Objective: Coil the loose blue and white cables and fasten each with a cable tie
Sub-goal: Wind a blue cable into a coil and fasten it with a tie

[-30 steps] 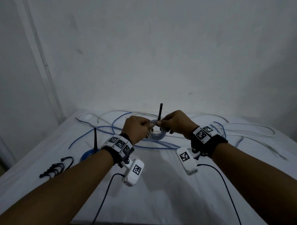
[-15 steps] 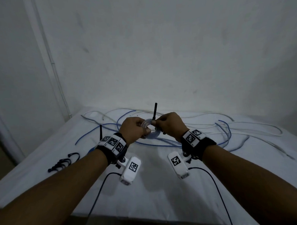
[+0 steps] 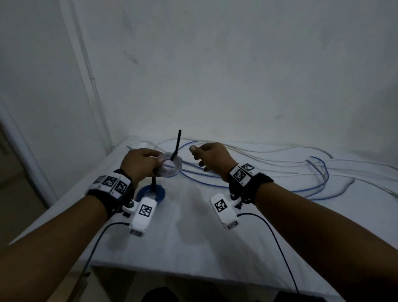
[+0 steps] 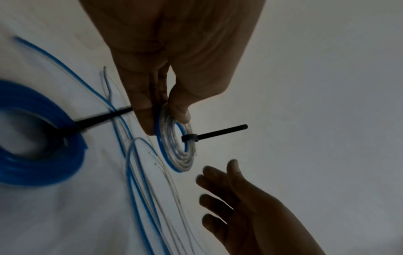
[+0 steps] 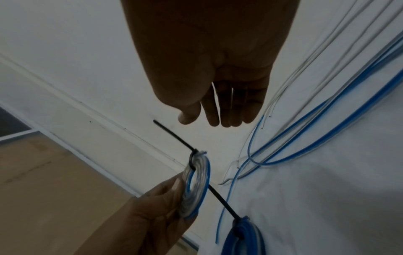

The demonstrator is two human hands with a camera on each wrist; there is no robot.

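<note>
My left hand (image 3: 142, 162) pinches a small coil of white and blue cable (image 3: 170, 168) above the table. In the left wrist view the coil (image 4: 179, 151) hangs from thumb and fingers. A black cable tie (image 3: 175, 146) is cinched round this coil, and its tail sticks up. The tie's head (image 4: 189, 138) sits on the coil's inner edge. My right hand (image 3: 210, 157) hovers just right of the coil with relaxed fingers (image 5: 226, 112) and holds nothing. A tied blue coil (image 3: 151, 193) lies on the table under my left wrist, also seen in the left wrist view as a blue coil (image 4: 39, 155).
Loose blue cables (image 3: 318, 169) and white cables (image 3: 284, 157) sprawl over the back and right of the white table (image 3: 196, 236). A wall stands close behind. The table's front edge is near my forearms, with floor at the left.
My right hand has let go of the cable tie and drawn away to the right. The left hand keeps the coil. The view has shifted left, and the spare ties at left are out of view.
</note>
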